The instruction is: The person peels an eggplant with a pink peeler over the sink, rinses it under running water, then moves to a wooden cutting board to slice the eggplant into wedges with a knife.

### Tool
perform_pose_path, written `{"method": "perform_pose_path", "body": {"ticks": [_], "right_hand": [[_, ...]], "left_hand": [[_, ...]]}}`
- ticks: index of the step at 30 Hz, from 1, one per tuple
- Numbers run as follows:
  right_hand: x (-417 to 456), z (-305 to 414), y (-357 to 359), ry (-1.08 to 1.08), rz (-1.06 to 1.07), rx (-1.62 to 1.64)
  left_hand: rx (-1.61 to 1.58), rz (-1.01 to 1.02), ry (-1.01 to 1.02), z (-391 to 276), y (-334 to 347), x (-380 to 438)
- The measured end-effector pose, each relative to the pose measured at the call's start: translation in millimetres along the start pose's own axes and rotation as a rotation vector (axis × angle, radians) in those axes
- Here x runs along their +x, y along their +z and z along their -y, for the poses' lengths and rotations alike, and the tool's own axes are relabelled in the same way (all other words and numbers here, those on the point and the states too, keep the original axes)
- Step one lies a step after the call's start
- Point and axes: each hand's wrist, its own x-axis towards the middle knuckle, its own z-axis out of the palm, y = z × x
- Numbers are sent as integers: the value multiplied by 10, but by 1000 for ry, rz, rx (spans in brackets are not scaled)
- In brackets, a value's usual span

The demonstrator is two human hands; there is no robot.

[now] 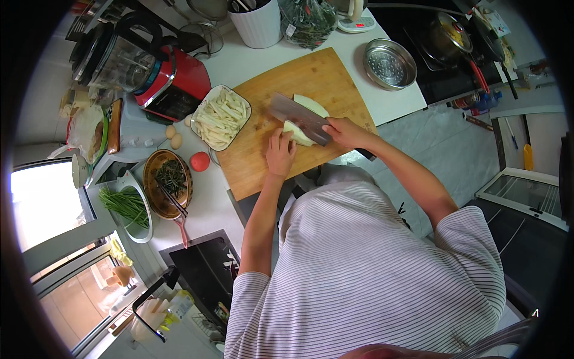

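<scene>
My right hand [344,133] grips a Chinese cleaver [298,116], its broad blade pointing left across a wooden cutting board [251,175]. The dark handle end shows beneath my wrist. On the near side of the blade, the fingertips of my left hand [281,153] press on a pale green-white vegetable piece [299,134], perhaps gourd or melon. A second pale piece [311,105] lies beyond the blade, partly hidden by it. At the board's left edge a white dish [246,124] with a dark rim is heaped with pale vegetable strips [219,117].
Left of the board are a tomato [200,161], eggs [173,137], a brown pan [148,190] of dark greens with chopsticks and a red blender [179,85]. A steel steamer [389,64] stands right, near a pot [444,40] on the black hob. A sink [202,264] lies lower left.
</scene>
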Motion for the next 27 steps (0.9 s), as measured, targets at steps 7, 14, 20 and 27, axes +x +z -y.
{"method": "perform_pose_path", "body": {"ticks": [7, 14, 20, 27], "right_hand": [[92, 129, -12, 139, 54, 88], [-192, 72, -191, 208, 181, 217], [-96, 68, -63, 170, 145, 202], [105, 182, 90, 209, 108, 242]], "left_hand": [[-21, 18, -75, -20, -1, -14], [8, -24, -4, -21, -2, 6], [-43, 2, -11, -23, -3, 10], [-37, 9, -19, -13, -16, 12]]}}
